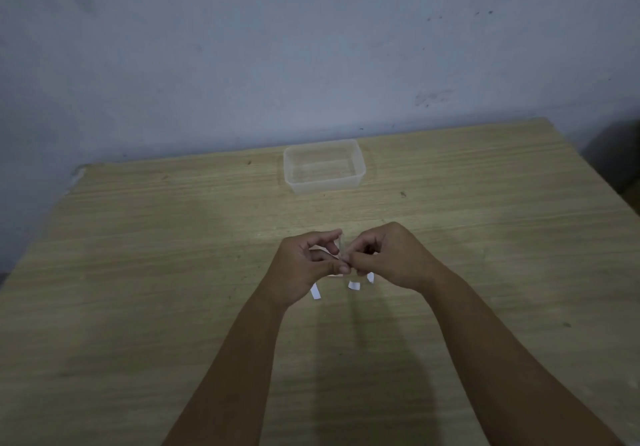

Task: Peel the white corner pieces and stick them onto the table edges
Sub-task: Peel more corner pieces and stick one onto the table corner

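A small pale corner piece [341, 249] is pinched between the two hands above the wooden table [138, 272]. The left hand [304, 265] is held with thumb and fingers curled round the piece's left side, and the right hand [388, 258] is closed on its right side, the fingertips of both hands meeting at the piece. What is gripped is largely hidden by the fingers; it appears to be a thin, partly clear strip standing upright between them. Just below the grip, three white paper strips are seen lying on the table: one [315, 291] under the left wrist, one [354, 285] directly beneath the fingertips, and one [370, 277] under the right hand. Well beyond the grip, towards the wall [311, 47], a clear plastic container [325, 165] is set near the table's far edge.
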